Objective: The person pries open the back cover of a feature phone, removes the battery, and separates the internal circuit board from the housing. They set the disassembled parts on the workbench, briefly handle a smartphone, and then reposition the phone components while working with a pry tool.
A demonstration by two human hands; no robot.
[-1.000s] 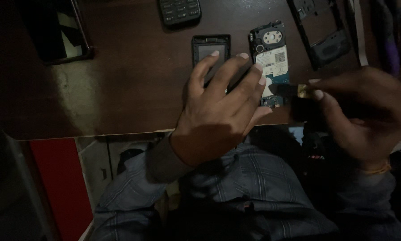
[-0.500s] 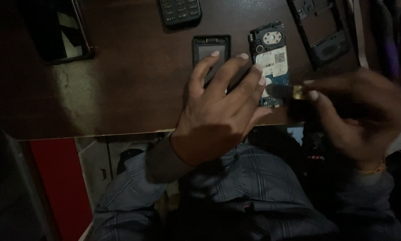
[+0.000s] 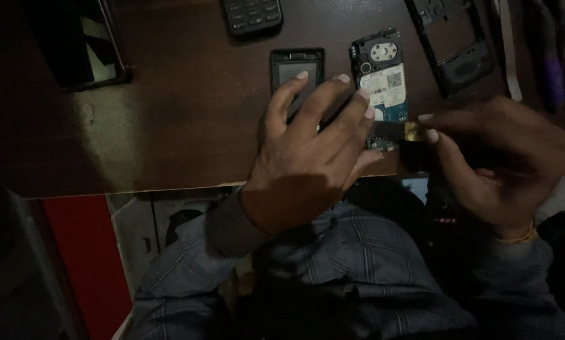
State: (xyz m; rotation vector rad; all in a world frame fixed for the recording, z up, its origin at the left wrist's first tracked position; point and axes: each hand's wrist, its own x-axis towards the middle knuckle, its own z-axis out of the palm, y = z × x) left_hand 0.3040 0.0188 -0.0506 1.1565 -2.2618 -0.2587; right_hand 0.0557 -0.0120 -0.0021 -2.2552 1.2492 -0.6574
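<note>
Though half-hidden beneath hands [image 3: 314, 164], circuit board [image 3: 383, 94].

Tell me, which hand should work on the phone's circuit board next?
Probably the right hand: it holds a small tool whose tip already sits at the circuit board. The left hand lies spread flat, pressing on the board's lower edge, seemingly steadying it.

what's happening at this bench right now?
A person sits at a dark wooden table with a phone in pieces. The left hand presses flat beside the bare circuit board, fingers over a small dark screen part. The right hand holds a small brass-tipped tool at the board's lower edge. A keypad and rear frame lie farther back.
</note>
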